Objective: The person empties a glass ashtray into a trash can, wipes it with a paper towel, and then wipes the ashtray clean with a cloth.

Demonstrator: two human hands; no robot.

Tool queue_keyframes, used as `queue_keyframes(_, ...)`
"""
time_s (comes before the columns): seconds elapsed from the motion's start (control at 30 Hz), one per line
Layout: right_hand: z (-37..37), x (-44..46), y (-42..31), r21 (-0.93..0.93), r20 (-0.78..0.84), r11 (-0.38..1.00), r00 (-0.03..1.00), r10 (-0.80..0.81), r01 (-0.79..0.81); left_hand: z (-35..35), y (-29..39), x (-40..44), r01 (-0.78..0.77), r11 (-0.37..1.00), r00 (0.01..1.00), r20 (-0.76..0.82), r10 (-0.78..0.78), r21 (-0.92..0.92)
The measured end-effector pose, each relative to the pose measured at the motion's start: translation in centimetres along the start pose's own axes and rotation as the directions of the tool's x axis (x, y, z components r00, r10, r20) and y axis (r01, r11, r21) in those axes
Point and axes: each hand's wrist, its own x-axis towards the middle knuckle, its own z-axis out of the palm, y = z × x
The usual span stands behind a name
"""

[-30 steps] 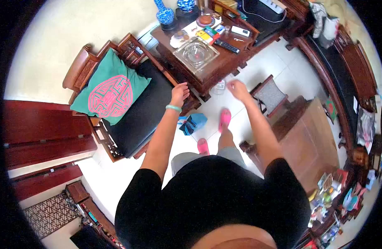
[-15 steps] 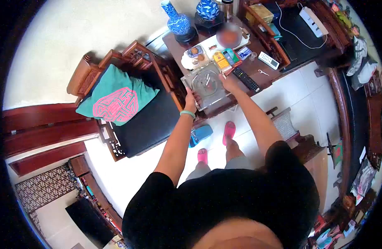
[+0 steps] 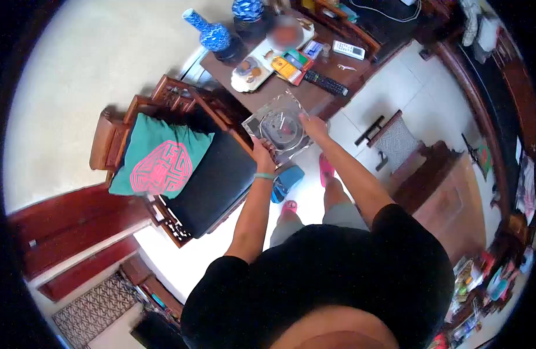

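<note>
A square clear glass ashtray [image 3: 272, 139] with a round bowl is held out in front of my body, past the table's near edge. White bits that look like cigarette butts lie in the bowl. Its left side is gripped by my left hand [image 3: 263, 152], which has a pale green band at the wrist. On the opposite side, my right hand [image 3: 314, 128] closes on the rim. The fingers under the glass are partly hidden. Beyond it on the wooden table [image 3: 332, 81] are a black remote control [image 3: 326, 82] and a yellow pack [image 3: 286, 69].
A wooden bench with a green cushion [image 3: 163, 160] stands at left. Blue vases [image 3: 214, 38], a white tray [image 3: 245, 81] and a white remote [image 3: 349, 50] are on the table. A blue bin-like object [image 3: 288, 181] is on the floor by my feet; a woven-seat stool [image 3: 396, 142] stands right.
Both hands have drawn the ashtray off the table's near edge toward my body. My view has turned, so the table now appears higher and further left.
</note>
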Motion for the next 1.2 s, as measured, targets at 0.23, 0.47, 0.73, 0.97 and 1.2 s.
queue_keyframes(0.23,-0.6,-19.8,3.2,0.156,-0.159,0.976,0.971,0.176,-0.152,-10.4,-3.8,-5.9,-0.125,0.978,0.862,0.507,0.024,0.166)
queue_keyframes(0.47,6.3,-42.4,9.5,0.480,-0.346,0.815,0.784,0.515,-0.324,-17.0,-6.7,-15.0,-0.267,0.797,0.551,0.764,-0.336,0.543)
queue_keyframes(0.73,13.9,-65.7,16.1,0.778,-0.417,0.525,0.341,0.842,-0.344,-24.3,-19.4,-27.7,-0.634,0.501,0.218,0.757,-0.615,0.590)
queue_keyframes(0.97,19.6,-78.1,22.1,0.902,-0.251,0.295,0.174,0.952,-0.315,-28.9,-27.5,-37.7,-0.785,0.307,0.117,0.616,-0.779,0.537)
queue_keyframes(1.2,20.1,-87.2,31.1,0.844,-0.376,0.424,0.203,0.904,-0.328,-35.3,-38.1,-43.6,-0.751,0.234,0.204,0.555,-0.807,0.617)
